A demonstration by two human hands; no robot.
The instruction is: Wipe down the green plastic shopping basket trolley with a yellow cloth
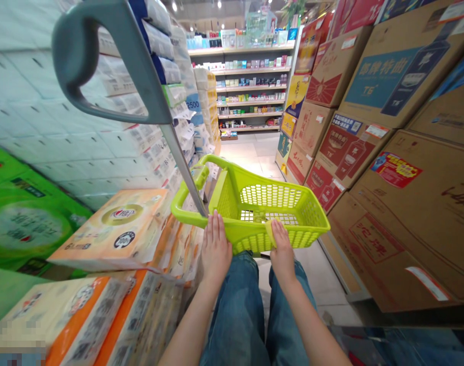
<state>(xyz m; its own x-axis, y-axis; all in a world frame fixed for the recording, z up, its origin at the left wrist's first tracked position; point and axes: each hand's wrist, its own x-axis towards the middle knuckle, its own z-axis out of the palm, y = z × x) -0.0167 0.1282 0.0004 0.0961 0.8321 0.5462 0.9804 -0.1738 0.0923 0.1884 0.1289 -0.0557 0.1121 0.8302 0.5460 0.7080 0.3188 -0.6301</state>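
A lime-green plastic shopping basket [281, 195] with perforated sides stands tilted in front of my knees. From its left end rises a metal pole with a grey pull handle [140, 66]. My left hand [216, 246] lies flat against the basket's near left corner, fingers stretched out and close together, with nothing in it. At the middle of the near rim, my right hand [281, 249] presses a small yellow cloth [270, 233] against the basket, its fingers bent over the rim. Part of the cloth is hidden under that hand.
Packs of tissue paper [117, 223] are stacked close on the left, beside a green pack [26, 213]. Cardboard cartons [407, 218] form a wall on the right. Down the tiled aisle [247, 147] are shelves [251, 86] of small goods.
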